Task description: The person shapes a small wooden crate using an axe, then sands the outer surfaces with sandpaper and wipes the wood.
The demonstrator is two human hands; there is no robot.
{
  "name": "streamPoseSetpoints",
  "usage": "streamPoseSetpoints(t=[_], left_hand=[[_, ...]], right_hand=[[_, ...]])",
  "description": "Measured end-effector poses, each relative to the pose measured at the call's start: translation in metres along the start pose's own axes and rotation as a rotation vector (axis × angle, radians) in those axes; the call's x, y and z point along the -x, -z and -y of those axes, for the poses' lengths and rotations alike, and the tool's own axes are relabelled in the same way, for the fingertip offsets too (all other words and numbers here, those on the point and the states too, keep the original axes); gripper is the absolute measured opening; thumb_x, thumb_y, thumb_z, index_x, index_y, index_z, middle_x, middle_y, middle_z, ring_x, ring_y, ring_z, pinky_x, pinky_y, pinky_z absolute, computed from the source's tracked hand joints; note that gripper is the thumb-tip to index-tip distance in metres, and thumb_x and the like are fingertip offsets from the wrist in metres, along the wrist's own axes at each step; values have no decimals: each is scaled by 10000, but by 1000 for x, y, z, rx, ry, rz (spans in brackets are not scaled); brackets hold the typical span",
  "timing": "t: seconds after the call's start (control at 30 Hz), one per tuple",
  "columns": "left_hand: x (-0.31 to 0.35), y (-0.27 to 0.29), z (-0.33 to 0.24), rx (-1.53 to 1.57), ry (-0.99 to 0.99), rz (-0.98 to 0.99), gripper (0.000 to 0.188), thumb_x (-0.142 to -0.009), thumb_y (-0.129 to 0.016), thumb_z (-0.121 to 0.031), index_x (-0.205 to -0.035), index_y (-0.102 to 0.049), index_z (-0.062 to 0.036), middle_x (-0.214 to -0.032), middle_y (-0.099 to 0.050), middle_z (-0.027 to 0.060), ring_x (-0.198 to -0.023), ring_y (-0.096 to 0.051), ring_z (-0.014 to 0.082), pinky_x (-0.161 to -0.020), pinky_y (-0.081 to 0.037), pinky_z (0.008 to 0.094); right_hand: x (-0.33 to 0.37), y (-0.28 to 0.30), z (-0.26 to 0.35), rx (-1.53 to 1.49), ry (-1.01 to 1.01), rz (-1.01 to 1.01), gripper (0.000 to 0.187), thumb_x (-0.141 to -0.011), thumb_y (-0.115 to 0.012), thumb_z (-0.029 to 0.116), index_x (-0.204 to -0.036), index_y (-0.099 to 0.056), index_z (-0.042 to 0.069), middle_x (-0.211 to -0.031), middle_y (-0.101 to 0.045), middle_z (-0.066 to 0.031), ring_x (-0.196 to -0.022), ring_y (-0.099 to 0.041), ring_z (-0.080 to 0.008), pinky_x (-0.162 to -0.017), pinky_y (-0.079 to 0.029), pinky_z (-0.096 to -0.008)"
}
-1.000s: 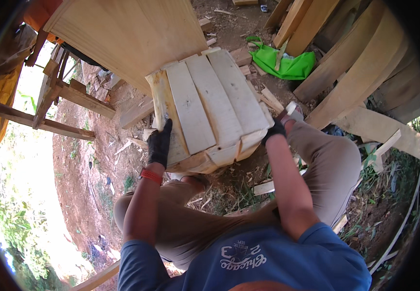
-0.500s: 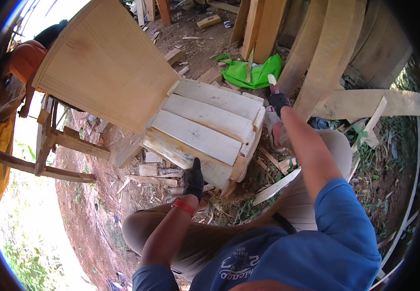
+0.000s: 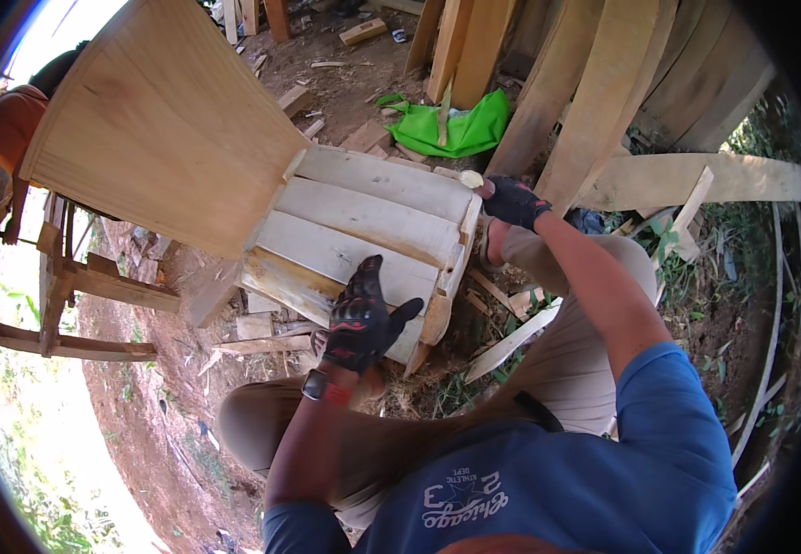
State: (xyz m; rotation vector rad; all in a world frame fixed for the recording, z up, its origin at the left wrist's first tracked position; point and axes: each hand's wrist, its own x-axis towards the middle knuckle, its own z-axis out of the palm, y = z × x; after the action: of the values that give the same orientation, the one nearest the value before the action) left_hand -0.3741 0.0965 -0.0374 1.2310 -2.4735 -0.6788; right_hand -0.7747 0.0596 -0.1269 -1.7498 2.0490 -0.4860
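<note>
A wooden chair stands before me, with a broad pale backrest (image 3: 165, 134) leaning away to the left and a seat (image 3: 359, 217) of several whitish slats. My left hand (image 3: 361, 319), in a black glove, lies at the near edge of the seat with its fingers stretched and thumb apart; it holds nothing. Beside the seat's far right corner, my gloved right hand (image 3: 517, 201) is closed round a short reddish-brown handled tool (image 3: 474, 181) with a cream-coloured end. Its exact kind does not show. Brownish stain marks the slat near my left hand.
A bright green bag (image 3: 461, 129) lies on the ground beyond the seat. Tall planks (image 3: 571, 102) lean at the right. Wood scraps (image 3: 271, 343) litter the soil. Another person in orange (image 3: 14, 129) is at the far left, near a wooden frame (image 3: 114, 284).
My right hand has swung left and nearer with the tool, to the seat's corner. The left hand has turned, its thumb now spread and its back showing. The view has shifted slightly.
</note>
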Motion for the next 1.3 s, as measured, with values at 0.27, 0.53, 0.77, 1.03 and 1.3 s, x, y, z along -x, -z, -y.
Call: streamPoseSetpoints(t=[0.27, 0.53, 0.77, 1.03, 1.3], left_hand=[[-7, -48, 24, -73, -410, -25, 786, -952, -692, -548, -1504, -496, -23, -1578, -491, 207, -1498, -410, 405, -1254, -284, 568], [-5, -40, 31, -19, -397, -36, 725, -928, -745, -488, -1455, -536, -37, -1539, -537, 190, -1458, -466, 400, -1243, -325, 549], [-6, -38, 28, -11, -408, -51, 700, -914, -761, -478, -1423, -559, -41, -1510, -561, 189, -1430, -498, 393, -1220, -365, 541], [-4, -38, 28, -7, -380, -19, 683, -920, -749, -480, -1425, -577, -53, -1522, -547, 193, -1449, -473, 399, -1231, -346, 539], [-6, -35, 21, -6, -374, -24, 659, -926, -753, -446, -1417, -578, -43, -1521, -548, 195, -1445, -475, 395, -1221, -365, 534]], right_hand=[[-12, 2, -25, 162, -61, 121, 369, -841, -679, 223, -1185, -687, 87, -1137, -723, -249, -1112, -667, -458, -936, -534, -528], [-16, -7, -32, 182, -27, -6, 320, -880, -674, 221, -1175, -637, 104, -1164, -714, -230, -1132, -657, -463, -948, -529, -537], [-15, -1, -24, 229, -11, 19, 307, -879, -667, 215, -1154, -651, 81, -1146, -712, -236, -1128, -659, -458, -954, -534, -531], [-11, 5, -17, 249, -5, -31, 284, -904, -655, 257, -1116, -648, 68, -1118, -706, -245, -1113, -664, -454, -950, -533, -535], [-6, 4, -21, 244, -78, 1, 322, -915, -628, 271, -1164, -643, 67, -1172, -698, -252, -1146, -657, -454, -983, -527, -550]])
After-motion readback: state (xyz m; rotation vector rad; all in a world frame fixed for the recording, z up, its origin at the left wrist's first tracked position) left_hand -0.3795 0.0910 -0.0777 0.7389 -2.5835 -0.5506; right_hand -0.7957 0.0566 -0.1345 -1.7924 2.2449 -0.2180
